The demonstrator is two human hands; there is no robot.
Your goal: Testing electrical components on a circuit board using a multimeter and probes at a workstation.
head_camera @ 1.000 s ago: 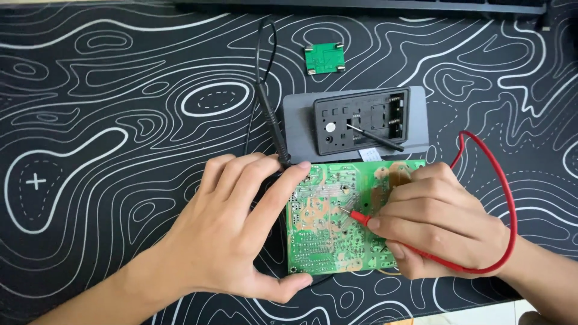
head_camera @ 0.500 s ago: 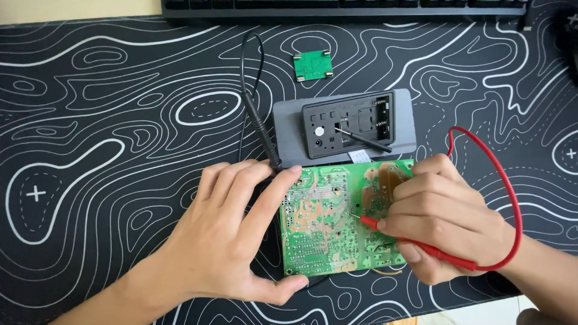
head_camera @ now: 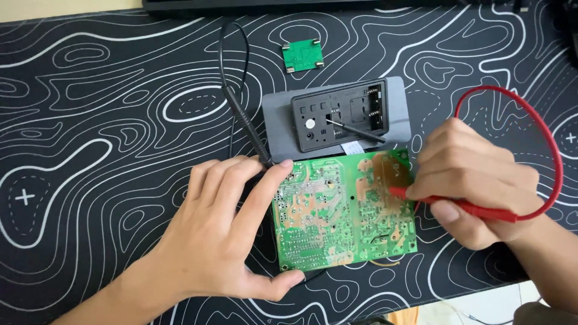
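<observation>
One red probe (head_camera: 457, 204) in right grip (head_camera: 475, 186) touches board (head_camera: 337, 210).

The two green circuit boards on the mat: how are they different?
The large circuit board is rectangular, lies between both hands and shows brownish patches. The small circuit board is squarish, cleaner, and lies apart, untouched, near the mat's far edge. Both are green and lie flat.

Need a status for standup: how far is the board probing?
Done: grey case lies opened, the circuit board out, solder side up. In hand: right hand presses the red probe onto the board; left hand steadies its edge, fingertips by the black probe. Left: small green board lies untouched.
</observation>
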